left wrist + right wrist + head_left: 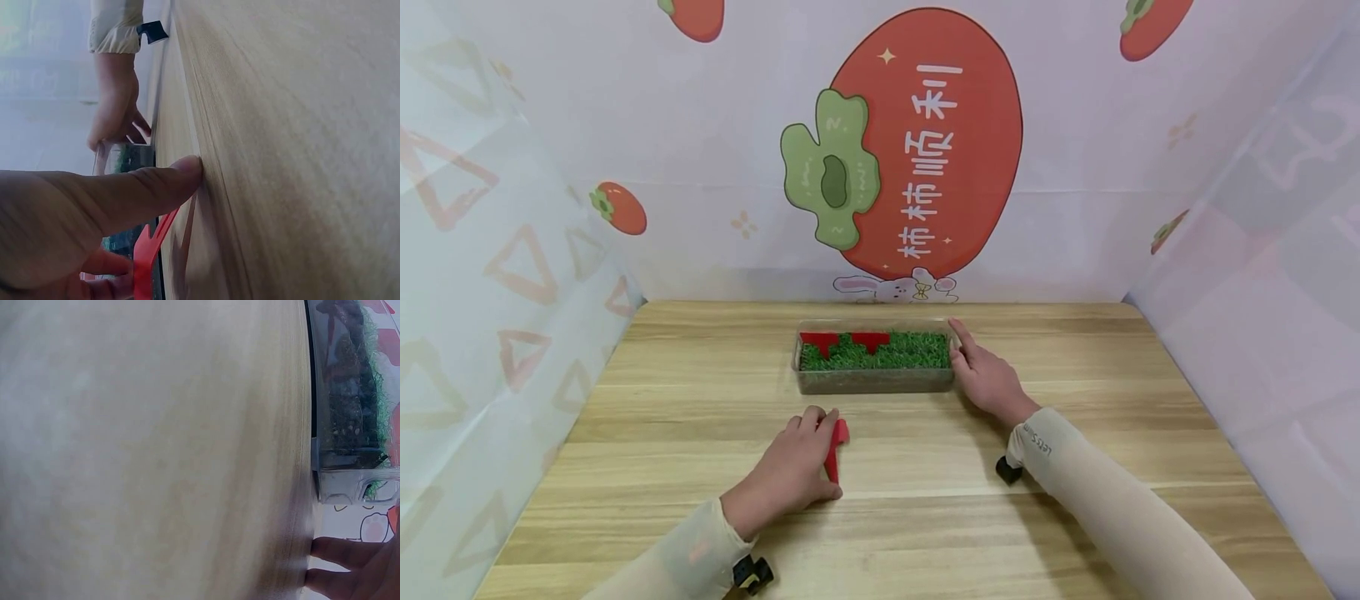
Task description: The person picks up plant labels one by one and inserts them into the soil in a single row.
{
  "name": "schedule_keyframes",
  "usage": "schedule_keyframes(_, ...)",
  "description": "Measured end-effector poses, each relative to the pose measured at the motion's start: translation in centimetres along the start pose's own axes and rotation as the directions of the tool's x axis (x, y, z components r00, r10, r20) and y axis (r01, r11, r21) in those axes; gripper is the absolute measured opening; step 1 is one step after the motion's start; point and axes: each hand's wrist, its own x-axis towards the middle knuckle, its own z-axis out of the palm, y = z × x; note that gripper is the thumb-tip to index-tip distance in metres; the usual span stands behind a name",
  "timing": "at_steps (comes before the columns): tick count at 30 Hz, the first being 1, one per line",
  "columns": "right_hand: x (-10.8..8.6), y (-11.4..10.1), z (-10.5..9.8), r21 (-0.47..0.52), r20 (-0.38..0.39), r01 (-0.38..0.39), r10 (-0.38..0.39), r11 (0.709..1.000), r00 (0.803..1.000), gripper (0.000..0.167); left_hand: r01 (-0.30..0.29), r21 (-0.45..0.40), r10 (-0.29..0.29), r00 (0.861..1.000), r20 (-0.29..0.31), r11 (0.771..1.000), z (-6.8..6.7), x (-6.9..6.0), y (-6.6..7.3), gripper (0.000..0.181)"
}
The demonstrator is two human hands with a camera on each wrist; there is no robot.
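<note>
My left hand (793, 462) holds a red T-shaped plant label (842, 431) just above the table, in front of the box. In the left wrist view its thumb reaches across near the tabletop, and the forked red label (144, 253) shows below it. My right hand (988, 379) rests against the right end of a clear plastic box (872, 383), index finger stretched along that end. Two of its fingertips (334, 550) touch the table in the right wrist view. Green artificial grass (913, 350) fills the box. Two more red labels (870, 339) stand in its left half.
The wood-grain table (925, 500) ends at a printed white backdrop (715, 250) behind the box. Patterned sheets also border the left and right sides. A small black device (752, 575) sits at the left wrist and another (1008, 470) at the right wrist.
</note>
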Motion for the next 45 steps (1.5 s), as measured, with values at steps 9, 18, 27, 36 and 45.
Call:
schedule_keyframes(9,0.1,-0.1,-0.1,-0.008,0.005,-0.002,0.002,1.000,1.000,0.057,-0.042,0.091,0.047,0.998,-0.051,0.995,-0.1,0.2,-0.2,0.099)
schedule_keyframes(18,0.0,0.1,0.1,-0.010,0.000,0.002,-0.002,1.000,1.000,0.057,-0.078,0.093,0.086,0.993,-0.076,0.993,-0.1,0.4,0.0,0.095)
schedule_keyframes(27,0.0,0.1,0.0,-0.018,0.003,0.013,-0.012,1.000,1.000,0.058,-0.097,0.069,0.106,0.985,-0.138,0.993,-0.5,0.7,-0.1,0.057)
schedule_keyframes(36,0.1,0.1,0.0,-0.014,0.005,0.013,-0.013,1.000,1.000,0.058,-0.099,0.082,0.114,0.974,-0.194,0.992,-1.2,1.0,0.1,0.053)
schedule_keyframes(45,0.0,0.0,0.0,-0.011,0.002,0.000,0.000,1.000,1.000,0.057,-0.130,0.020,0.131,0.970,-0.203,0.991,-2.4,1.2,0.9,0.046)
